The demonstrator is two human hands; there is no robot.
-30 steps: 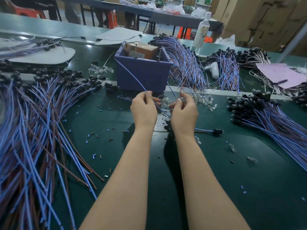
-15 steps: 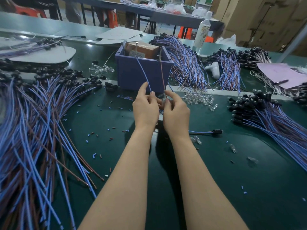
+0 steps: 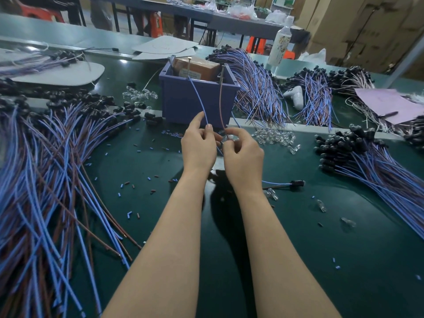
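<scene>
My left hand (image 3: 199, 145) pinches a thin blue wire (image 3: 198, 97) that rises toward the blue bin (image 3: 197, 99). Close beside it, my right hand (image 3: 243, 154) pinches a small clear LED (image 3: 226, 138) from which a brown wire (image 3: 220, 106) stands up. Both hands meet above the green mat, just in front of the bin. A finished lead with a black holder (image 3: 297, 182) lies on the mat to the right of my right wrist.
A big pile of blue and brown wires (image 3: 46, 180) covers the left side. More bundles with black holders (image 3: 358, 152) lie right. Clear LEDs (image 3: 275, 137) sit beside the bin, cut insulation bits dot the mat, a bottle (image 3: 281, 42) stands behind.
Both hands have lifted and drawn together in front of the bin. The blue and brown wires now stand more upright between the fingers.
</scene>
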